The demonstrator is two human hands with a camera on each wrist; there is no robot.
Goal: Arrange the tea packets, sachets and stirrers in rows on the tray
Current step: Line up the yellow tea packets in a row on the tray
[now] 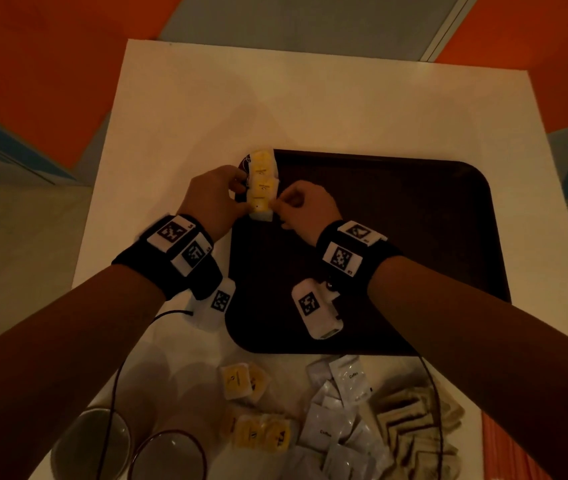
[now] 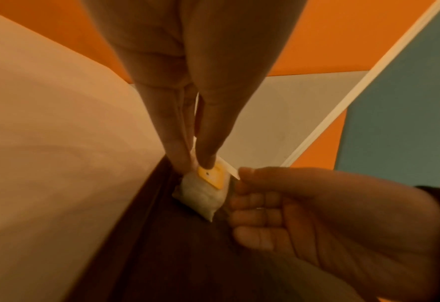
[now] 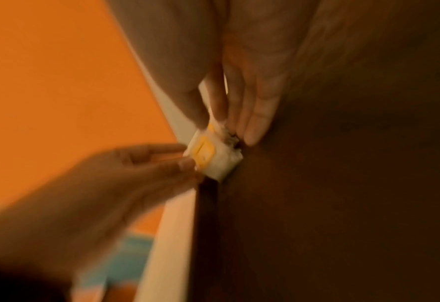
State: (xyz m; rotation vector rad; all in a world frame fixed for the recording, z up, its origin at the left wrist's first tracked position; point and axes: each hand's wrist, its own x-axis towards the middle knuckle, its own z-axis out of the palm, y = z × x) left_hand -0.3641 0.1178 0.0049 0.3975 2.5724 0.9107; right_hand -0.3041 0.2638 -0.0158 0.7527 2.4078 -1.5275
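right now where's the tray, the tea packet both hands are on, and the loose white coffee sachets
tray (image 1: 396, 244): head view, bare dark floor of the tray, right of the hands.
tea packet (image 1: 261, 202): head view, yellow label of the nearest packet in the row.
white coffee sachets (image 1: 331, 427): head view, middle of the pile on the table, near side of the tray.

A white tea packet (image 3: 214, 158) with a yellow label lies on the left edge of the dark tray (image 3: 342, 204). The right hand (image 3: 239, 71), above the packet, pinches its upper end. The blurred left hand (image 3: 105, 183), left of the tray, pinches its side.
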